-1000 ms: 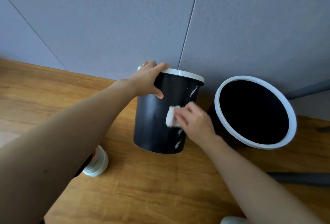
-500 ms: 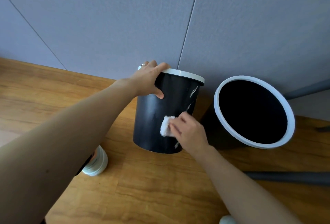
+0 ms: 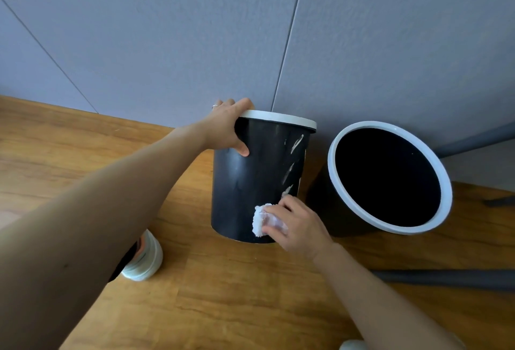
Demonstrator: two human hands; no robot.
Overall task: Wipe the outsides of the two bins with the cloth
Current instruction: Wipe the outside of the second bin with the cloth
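At the centre of the frame the left hand [image 3: 227,129] curls over the white rim of the left bin [image 3: 250,182], thumb pressed on the dark outer wall just below the rim, steadying it upright on the wooden floor [image 3: 223,294]. The right hand [image 3: 295,224] sits low on the same bin, near its base, with fingers bent around a bunched white cloth [image 3: 260,220] and pressing it against the wall. Pale smears [image 3: 292,160] run down the bin's right side above the cloth, so this bin looks only partly wiped. The right bin [image 3: 390,179], also dark with a white rim, stands just beside it at centre right, tipped so its open mouth faces the camera; whether it leans on the grey wall [image 3: 167,29] behind cannot be told. Both bins look like light, stiff plastic with a smooth surface, likely to slide or rock under a sideways rub, so the rim seems the sound place to hold while wiping. The cloth looks soft and should follow the curve if kept bunched under the fingertips. A white shoe [image 3: 145,260] shows at lower left, and a grey bar [image 3: 446,278] lies on the floor at lower right.
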